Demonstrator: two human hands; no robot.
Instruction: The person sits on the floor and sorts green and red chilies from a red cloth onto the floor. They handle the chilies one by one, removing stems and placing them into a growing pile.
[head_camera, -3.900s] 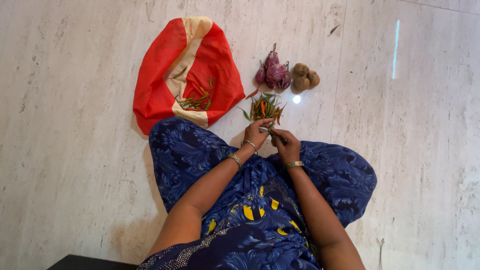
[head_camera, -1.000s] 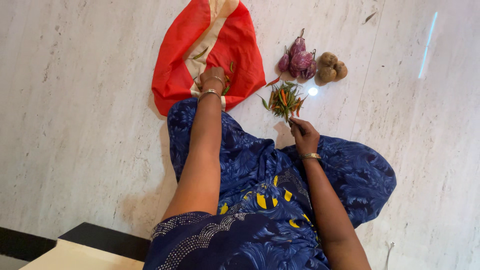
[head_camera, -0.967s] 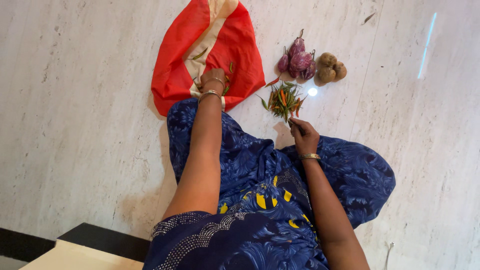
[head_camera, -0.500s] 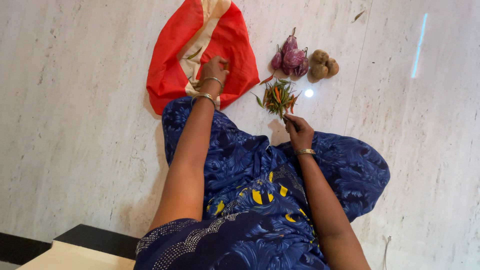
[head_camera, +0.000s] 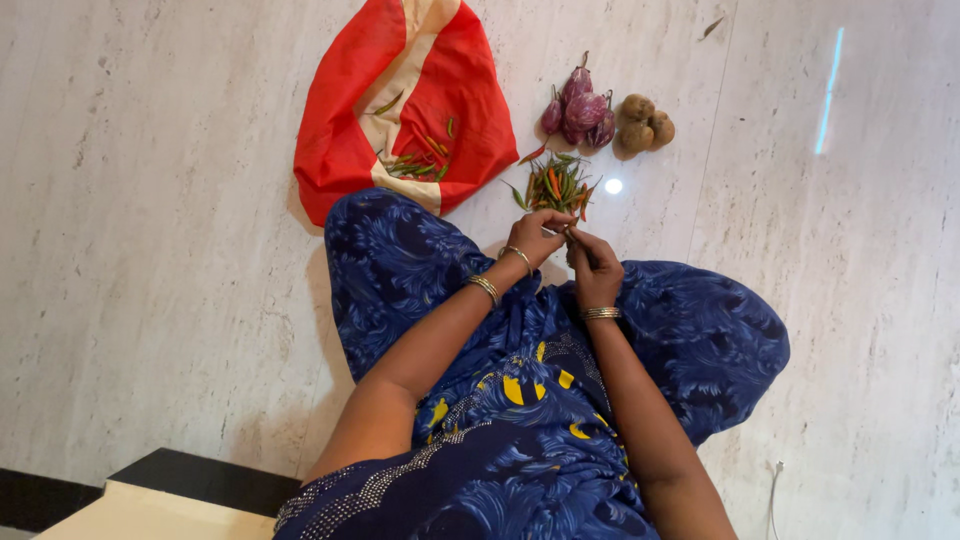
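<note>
The left hand (head_camera: 535, 236) has come back from the red cloth bag (head_camera: 345, 140), where it lay among the loose chillies a moment ago, and now meets the right hand (head_camera: 592, 268) just below the chilli pile (head_camera: 556, 185) on the floor (head_camera: 160, 220). Both hands are pinched narrow, fingertips together over what looks like a single chilli; it is too small and too hidden to make out clearly.

A chilli of this kind looks light, thin and a little bendy, with smooth, waxy skin that may slip under dry fingers. The body probably snaps if bent hard, so the firm places to take hold seem to be the stalk end with one hand and the upper body with the other.

A few more chillies (head_camera: 412, 160) lie spread on the cream stripe of the bag. Beyond the pile sit small purple aubergines (head_camera: 578, 108), and touching them on the right a clump of brown potatoes (head_camera: 642, 125). The person sits on the floor in blue patterned cloth (head_camera: 400, 270), bangles on both wrists.
</note>
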